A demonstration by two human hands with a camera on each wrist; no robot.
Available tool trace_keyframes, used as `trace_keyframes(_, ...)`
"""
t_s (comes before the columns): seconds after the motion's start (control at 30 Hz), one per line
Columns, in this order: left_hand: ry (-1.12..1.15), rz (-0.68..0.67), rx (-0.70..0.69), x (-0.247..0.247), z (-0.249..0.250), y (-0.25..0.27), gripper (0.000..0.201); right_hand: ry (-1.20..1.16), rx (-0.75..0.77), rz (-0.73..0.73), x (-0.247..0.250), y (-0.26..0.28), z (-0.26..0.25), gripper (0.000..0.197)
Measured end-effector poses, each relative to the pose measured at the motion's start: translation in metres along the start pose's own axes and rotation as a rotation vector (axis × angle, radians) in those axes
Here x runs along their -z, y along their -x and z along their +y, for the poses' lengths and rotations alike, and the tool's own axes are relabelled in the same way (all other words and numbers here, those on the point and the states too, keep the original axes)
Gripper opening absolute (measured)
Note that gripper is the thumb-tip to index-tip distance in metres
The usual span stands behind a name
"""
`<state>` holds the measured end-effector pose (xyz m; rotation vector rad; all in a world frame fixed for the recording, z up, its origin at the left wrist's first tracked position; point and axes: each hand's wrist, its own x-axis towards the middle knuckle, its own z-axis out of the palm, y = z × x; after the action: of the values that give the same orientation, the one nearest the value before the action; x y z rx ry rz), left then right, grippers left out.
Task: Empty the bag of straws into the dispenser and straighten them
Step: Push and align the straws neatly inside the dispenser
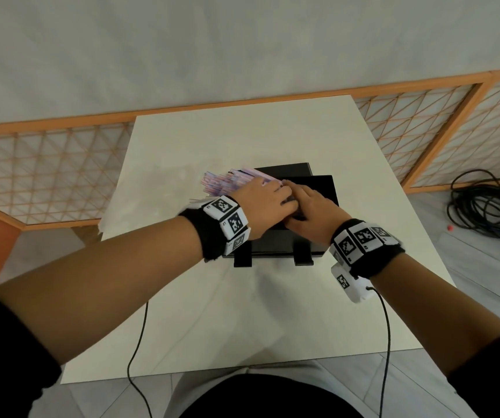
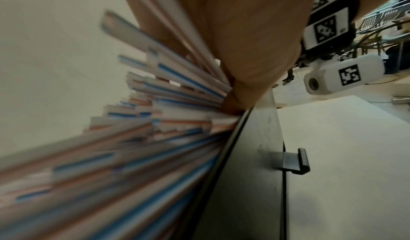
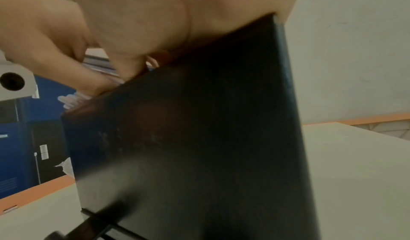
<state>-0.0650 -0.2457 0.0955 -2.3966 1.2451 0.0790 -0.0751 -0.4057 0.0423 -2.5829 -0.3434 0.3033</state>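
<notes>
A black straw dispenser [image 1: 321, 188] stands mid-table with its top open. A bundle of paper-wrapped straws [image 1: 224, 182] lies in the opening, and its uneven ends stick out past the left side. My left hand [image 1: 269, 200] lies over the bundle with its thumb curled round it, as the left wrist view shows close up on the straws [image 2: 155, 121] and the dispenser wall [image 2: 250, 173]. My right hand [image 1: 306, 203] rests flat on the straws at the dispenser's top, fingertips meeting the left hand's. In the right wrist view the dispenser front [image 3: 199, 138] fills the frame.
The pale table [image 1: 242, 312] holds the dispenser, whose two black feet [image 1: 242, 260] point toward me. A crumpled clear bag [image 1: 103, 224] seems to lie at the table's left edge. A lattice screen [image 1: 46, 176] stands behind, and coiled black cable [image 1: 484, 206] lies on the floor at right.
</notes>
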Motion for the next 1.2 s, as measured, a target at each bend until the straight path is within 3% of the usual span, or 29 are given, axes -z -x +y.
trace_keyframes(0.23, 0.017, 0.070, 0.028, 0.004, -0.008, 0.020, 0.054, -0.079, 0.162, 0.058, -0.006, 0.003, -0.006, 0.063)
trace_keyframes(0.37, 0.181, 0.508, 0.117, 0.002, -0.014, 0.048, 0.051, 0.016, 0.155, 0.061, -0.009, 0.004, -0.004, 0.059)
trace_keyframes(0.47, 0.521, 0.836, 0.393, -0.014, -0.023, 0.072, 0.044, 0.060, 0.109, 0.071, -0.009, 0.003, -0.005, 0.052)
trace_keyframes(0.53, 0.840, 0.915, 0.623, -0.032, -0.025, 0.081, 0.043, 0.065, 0.112, 0.092, -0.010, 0.003, -0.006, 0.051)
trace_keyframes(0.6, 1.125, 0.892, 0.849, -0.048, -0.027, 0.080, 0.042, 0.071, 0.119, 0.098, -0.011, 0.002, -0.005, 0.050)
trace_keyframes(0.67, 1.294, 0.794, 0.960, -0.056, -0.028, 0.071, 0.041, 0.076, 0.125, 0.113, -0.013, 0.002, -0.005, 0.051)
trace_keyframes(0.73, 1.379, 0.649, 0.870, -0.058, -0.025, 0.057, 0.048, 0.087, 0.133, 0.145, -0.014, 0.003, -0.005, 0.061)
trace_keyframes(0.83, 1.298, 0.498, 0.648, -0.060, -0.008, 0.040, 0.069, 0.090, 0.097, 0.176, -0.012, 0.005, -0.003, 0.078)
trace_keyframes(0.87, 1.274, 0.497, 0.655, -0.063, -0.006, 0.037, 0.072, 0.082, 0.080, 0.180, -0.011, 0.006, -0.002, 0.082)
trace_keyframes(0.93, 1.299, 0.541, 0.796, -0.062, -0.010, 0.037, 0.072, 0.075, 0.066, 0.184, -0.009, 0.006, -0.003, 0.086)
trace_keyframes(1.0, 1.189, 0.670, 0.874, -0.058, -0.019, 0.045, 0.076, 0.059, 0.037, 0.147, -0.008, 0.005, -0.005, 0.084)
trace_keyframes(1.07, 0.985, 0.748, 0.737, -0.045, -0.028, 0.054, 0.085, 0.024, -0.021, 0.086, -0.006, 0.002, -0.005, 0.080)
trace_keyframes(1.2, 0.467, 0.326, 0.351, -0.014, -0.035, 0.054, 0.115, 0.062, -0.078, -0.006, 0.003, -0.006, -0.006, 0.083)
